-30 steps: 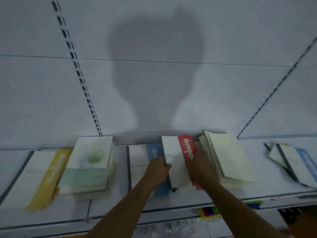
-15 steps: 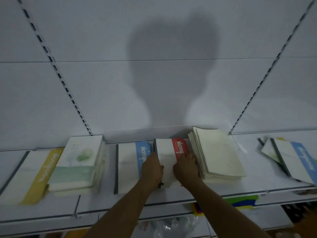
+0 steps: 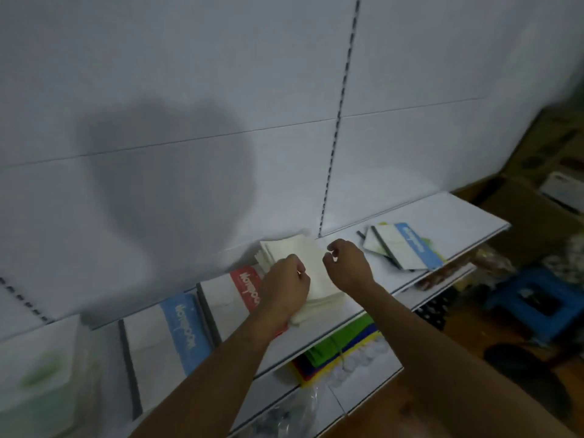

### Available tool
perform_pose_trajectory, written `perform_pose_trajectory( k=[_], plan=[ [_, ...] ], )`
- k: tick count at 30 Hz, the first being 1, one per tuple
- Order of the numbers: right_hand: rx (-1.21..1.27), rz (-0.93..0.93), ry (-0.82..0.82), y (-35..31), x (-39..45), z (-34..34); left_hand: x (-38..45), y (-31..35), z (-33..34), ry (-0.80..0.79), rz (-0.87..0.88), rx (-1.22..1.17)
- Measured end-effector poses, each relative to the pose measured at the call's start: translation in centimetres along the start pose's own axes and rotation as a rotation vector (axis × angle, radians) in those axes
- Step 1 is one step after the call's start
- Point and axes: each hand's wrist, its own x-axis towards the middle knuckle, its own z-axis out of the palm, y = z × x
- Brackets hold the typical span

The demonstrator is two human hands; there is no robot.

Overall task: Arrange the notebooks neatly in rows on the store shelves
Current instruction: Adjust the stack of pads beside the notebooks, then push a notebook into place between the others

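On the shelf, mid-row: cream notebook stack lying fanned and skewed, long axis running from the shelf's front edge back toward the wall, tilted out of line with the red-banded notebook touching its left side. Left hand down on the stack's near-left part, fingers curled over the covers, though whether gripping an edge or merely resting cannot be told from this angle. Right hand hovering just past the stack's right edge, fingers loosely curled, holding nothing. Both close, left nearer and already in contact. Further right along the shelf, well apart, a loose crooked pile topped by a blue-banded notebook, lying beyond the right hand. Further left, another blue-banded notebook lying straight in the row. Hidden: stack's near-left corner, under the left wrist. Far left edge blurred, green-tinted covers barely readable. Lower shelf contents hard to make out.
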Motion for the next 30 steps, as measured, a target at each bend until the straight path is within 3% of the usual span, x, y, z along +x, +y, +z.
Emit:
perform_pose_trajectory(
  k=[6,13,18,22,30],
  plan=[
    [-0.064,0.296,0.171,11.2,-3.9,-11.0,-0.4,10.7,5.7,-0.233,0.249,-0.044],
    [0.004,0.475,0.308,23.5,-8.2,-20.4,-1.7,22.6,14.4,-0.342,0.428,-0.02],
    [0.005,0.548,0.361,31.4,-8.7,-26.0,-1.7,29.8,20.8,-0.38,0.451,-0.011],
    [-0.023,0.588,0.313,36.9,-7.8,-28.8,-1.1,34.0,25.0,-0.394,0.44,0.02],
    [-0.001,0.552,0.19,42.1,-1.8,-27.9,3.2,35.7,29.4,-0.37,0.327,0.048]
  ],
)
